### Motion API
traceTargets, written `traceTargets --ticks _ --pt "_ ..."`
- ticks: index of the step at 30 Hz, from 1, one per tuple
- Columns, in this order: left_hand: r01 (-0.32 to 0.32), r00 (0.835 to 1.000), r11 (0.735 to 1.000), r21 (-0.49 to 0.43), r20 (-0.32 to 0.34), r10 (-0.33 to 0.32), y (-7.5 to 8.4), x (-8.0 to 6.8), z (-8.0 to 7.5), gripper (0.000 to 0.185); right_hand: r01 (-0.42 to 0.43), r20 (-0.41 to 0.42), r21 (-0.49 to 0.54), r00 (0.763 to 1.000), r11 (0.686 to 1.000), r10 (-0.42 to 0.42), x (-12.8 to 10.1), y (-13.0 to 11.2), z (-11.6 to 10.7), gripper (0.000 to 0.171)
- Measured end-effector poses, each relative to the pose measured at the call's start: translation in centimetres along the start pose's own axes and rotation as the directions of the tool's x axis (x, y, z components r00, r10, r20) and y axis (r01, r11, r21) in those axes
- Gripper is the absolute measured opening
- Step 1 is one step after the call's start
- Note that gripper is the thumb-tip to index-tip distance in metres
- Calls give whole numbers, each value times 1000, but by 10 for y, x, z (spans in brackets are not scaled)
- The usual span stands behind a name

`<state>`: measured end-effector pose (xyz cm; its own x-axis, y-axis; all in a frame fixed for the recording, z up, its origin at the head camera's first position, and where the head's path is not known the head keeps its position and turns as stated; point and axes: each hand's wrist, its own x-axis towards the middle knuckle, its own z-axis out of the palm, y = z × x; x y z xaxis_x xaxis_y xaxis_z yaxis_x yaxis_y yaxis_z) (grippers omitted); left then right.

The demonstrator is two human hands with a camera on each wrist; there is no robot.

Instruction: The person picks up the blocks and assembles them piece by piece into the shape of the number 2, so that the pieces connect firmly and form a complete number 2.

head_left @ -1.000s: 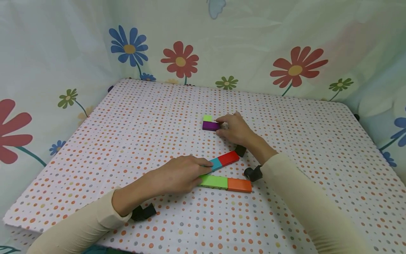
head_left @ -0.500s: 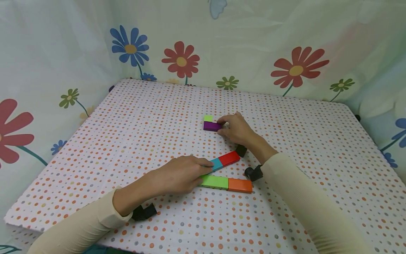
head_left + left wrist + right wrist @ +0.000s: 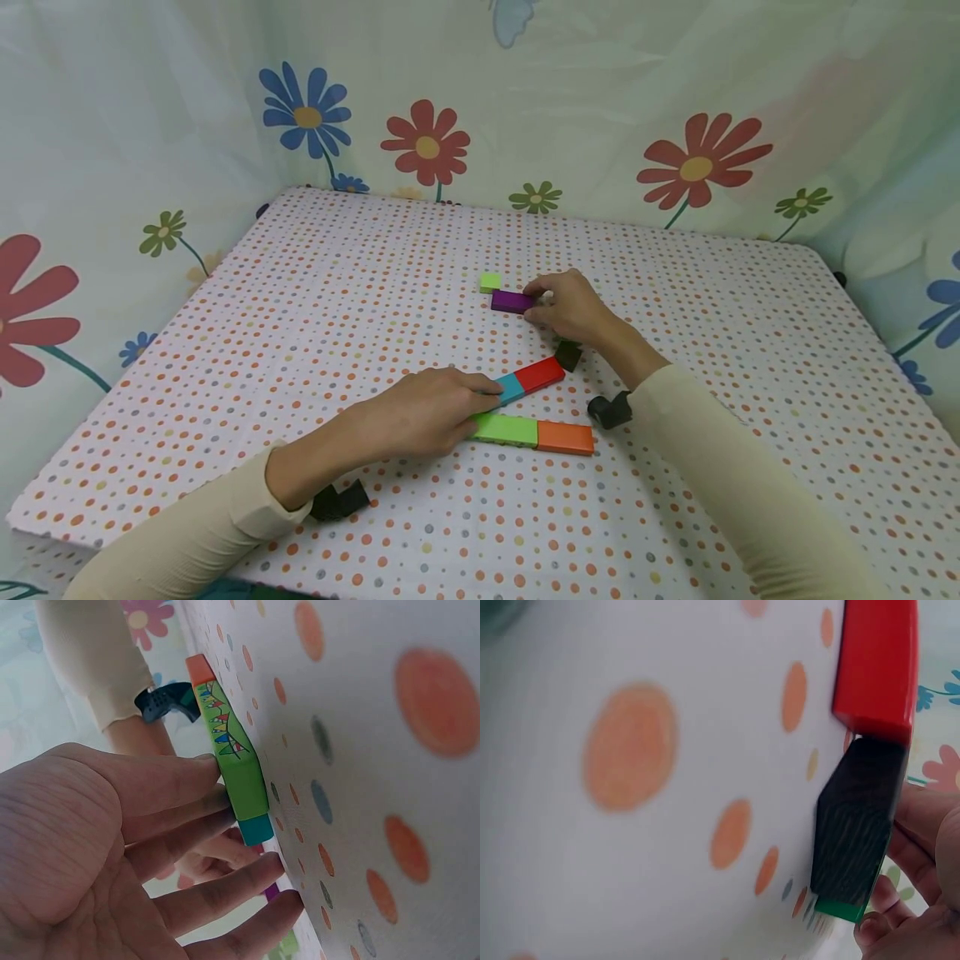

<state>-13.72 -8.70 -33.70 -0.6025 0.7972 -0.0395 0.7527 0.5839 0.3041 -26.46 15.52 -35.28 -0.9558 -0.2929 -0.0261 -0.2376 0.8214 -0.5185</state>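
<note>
Two jointed strips of bright blocks lie at an angle to each other in the head view. My left hand (image 3: 427, 412) pinches across their left ends, thumb against the printed light green block (image 3: 510, 429) and index finger on the blue block (image 3: 512, 388). An orange block (image 3: 566, 437) continues the green one, and a red block (image 3: 540, 375) the blue. Farther back, my right hand (image 3: 566, 304) pinches the right end of a purple block (image 3: 512, 302). A small lime block (image 3: 490, 282) sits just behind the purple one's left end.
A dark block (image 3: 568, 356) touches the red block's right end; in the right wrist view this dark block (image 3: 859, 821) shows a green end. Black camera mounts (image 3: 609, 410) sit at both wrists. A dotted cloth (image 3: 360, 275) covers the table, with a flowered curtain (image 3: 585, 108) behind.
My right hand has drawn the purple block a little to the right and nearer, so more of the lime block's front shows. My left hand and the strips have stayed put.
</note>
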Motion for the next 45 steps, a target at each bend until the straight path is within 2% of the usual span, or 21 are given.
traceTargets --ticks 11,26,45 --pt "-3 1000 1000 0 -5 3 0 0 -1 35 8 12 8 1000 1000 -8 -2 4 -4 35" --pt "-1 1000 1000 6 -10 1 -1 0 0 35 -33 29 -1 999 999 33 -2 6 -6 35" --pt "2 1000 1000 -4 -8 -2 1 1 0 35 -70 26 36 997 997 69 -9 9 -11 36"
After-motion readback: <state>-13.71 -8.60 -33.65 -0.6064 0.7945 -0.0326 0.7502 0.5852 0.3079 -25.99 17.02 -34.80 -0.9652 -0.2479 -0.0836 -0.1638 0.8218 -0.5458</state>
